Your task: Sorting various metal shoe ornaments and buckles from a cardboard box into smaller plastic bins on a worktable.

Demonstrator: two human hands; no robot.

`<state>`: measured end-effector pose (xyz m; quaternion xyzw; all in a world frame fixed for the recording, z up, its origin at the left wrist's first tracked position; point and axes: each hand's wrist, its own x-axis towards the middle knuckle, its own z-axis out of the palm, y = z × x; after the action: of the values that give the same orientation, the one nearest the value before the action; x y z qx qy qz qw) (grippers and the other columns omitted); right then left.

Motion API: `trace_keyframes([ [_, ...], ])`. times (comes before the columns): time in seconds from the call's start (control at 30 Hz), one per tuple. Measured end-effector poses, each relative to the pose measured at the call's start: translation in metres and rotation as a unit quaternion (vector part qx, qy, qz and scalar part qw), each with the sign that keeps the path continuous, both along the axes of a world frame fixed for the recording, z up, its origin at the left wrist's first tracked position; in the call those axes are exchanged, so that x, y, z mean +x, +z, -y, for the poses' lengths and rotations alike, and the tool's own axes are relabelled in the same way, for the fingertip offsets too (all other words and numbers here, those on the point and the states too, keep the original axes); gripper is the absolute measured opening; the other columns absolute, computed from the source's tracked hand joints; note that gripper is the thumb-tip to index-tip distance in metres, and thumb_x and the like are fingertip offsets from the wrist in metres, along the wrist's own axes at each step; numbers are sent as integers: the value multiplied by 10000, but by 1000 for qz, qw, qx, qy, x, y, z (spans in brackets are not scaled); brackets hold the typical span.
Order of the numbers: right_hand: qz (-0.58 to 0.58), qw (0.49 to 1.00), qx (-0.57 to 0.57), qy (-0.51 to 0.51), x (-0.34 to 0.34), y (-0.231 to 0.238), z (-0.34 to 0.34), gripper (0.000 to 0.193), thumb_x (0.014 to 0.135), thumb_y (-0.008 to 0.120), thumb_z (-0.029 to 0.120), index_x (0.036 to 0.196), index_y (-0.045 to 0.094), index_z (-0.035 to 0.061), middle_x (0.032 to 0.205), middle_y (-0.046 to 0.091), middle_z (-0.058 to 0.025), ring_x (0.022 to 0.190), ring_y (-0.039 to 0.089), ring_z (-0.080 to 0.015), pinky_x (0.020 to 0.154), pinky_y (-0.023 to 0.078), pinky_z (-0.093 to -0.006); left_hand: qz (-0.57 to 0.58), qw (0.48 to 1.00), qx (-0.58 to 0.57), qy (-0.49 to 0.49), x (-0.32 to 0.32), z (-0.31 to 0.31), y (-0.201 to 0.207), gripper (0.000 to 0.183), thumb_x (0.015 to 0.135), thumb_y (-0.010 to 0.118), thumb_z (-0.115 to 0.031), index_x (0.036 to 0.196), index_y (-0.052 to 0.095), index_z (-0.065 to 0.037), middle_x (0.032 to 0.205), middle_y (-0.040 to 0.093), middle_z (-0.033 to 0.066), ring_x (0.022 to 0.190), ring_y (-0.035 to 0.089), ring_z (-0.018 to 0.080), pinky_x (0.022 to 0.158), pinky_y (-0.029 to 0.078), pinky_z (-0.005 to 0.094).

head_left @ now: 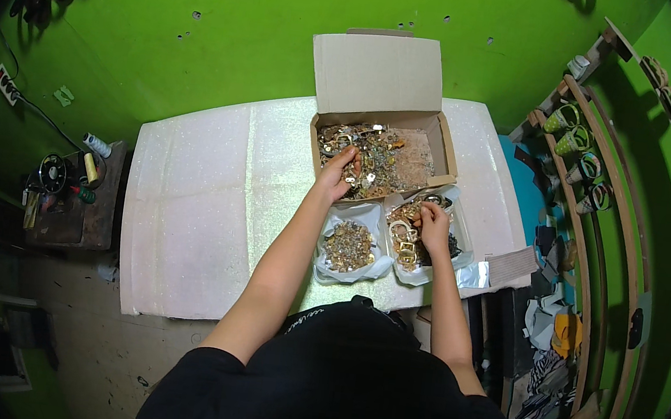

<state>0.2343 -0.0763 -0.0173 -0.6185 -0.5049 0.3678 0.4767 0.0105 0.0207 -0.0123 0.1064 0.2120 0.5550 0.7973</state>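
Observation:
My left hand (337, 178) is over the left side of an open cardboard box (446, 149), among a heap of small metal fittings (383, 159) in gold and silver tones. Its fingers are curled together; what they hold, if anything, is too small to make out. My right hand (434, 229) reaches into a lined plastic tub (464, 224) in front of the box. Its fingers are pinched, with their contents hidden. Gold-coloured buckles (404, 242) lie beside it in that tub. Left of it, a bag-lined tub (383, 271) contains many small metal pieces (349, 247).
A pale shiny covering lies over the table (187, 201). Near its right front corner is a ribbed grey-beige strip (509, 267). A sewing-type machine wheel (52, 173) and thread spools (92, 169) sit on a stand at left. Sandals hang on a wooden rack (593, 197) at right.

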Motion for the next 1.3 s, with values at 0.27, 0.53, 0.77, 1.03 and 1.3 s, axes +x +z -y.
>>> trace_keyframes([
  [0.27, -22, 998, -61, 6, 10, 3, 7, 184, 813, 478, 134, 763, 528, -36, 627, 585, -92, 518, 536, -109, 486, 425, -209, 10, 1000, -14, 16, -1, 1, -1, 97, 779, 533, -98, 838, 511, -24, 752, 529, 60, 675, 526, 129, 565, 484, 211],
  [0.53, 176, 980, 73, -51, 29, 0, -1, 140, 778, 498, 131, 770, 577, 15, 589, 543, -84, 535, 511, -115, 516, 400, -255, -33, 999, -23, 23, 1, 0, -3, 102, 786, 530, -133, 839, 522, -45, 734, 530, 45, 626, 489, 112, 545, 422, 229],
  [0.77, 88, 993, -26, 68, 31, 4, 5, 151, 760, 479, 37, 896, 545, 26, 643, 559, -77, 558, 510, -116, 551, 410, -242, -12, 999, -33, 35, 1, -2, -5, 95, 791, 520, -113, 829, 515, -26, 721, 533, 71, 640, 530, 138, 546, 478, 220],
  [1.03, 27, 993, -62, 95, 35, -1, 9, 132, 739, 497, 4, 857, 552, -17, 606, 546, -55, 569, 515, -92, 534, 410, -216, -25, 999, -21, 25, 2, -2, -2, 87, 789, 519, -98, 843, 508, -31, 731, 536, 60, 644, 531, 134, 552, 481, 218],
  [1.3, 200, 971, -65, 112, 42, 16, 16, 166, 673, 557, 35, 830, 611, 38, 575, 533, -64, 542, 513, -123, 520, 401, -251, -32, 999, -2, 13, 0, -3, -5, 86, 788, 519, -95, 846, 502, -34, 738, 535, 57, 655, 532, 126, 543, 477, 212],
])
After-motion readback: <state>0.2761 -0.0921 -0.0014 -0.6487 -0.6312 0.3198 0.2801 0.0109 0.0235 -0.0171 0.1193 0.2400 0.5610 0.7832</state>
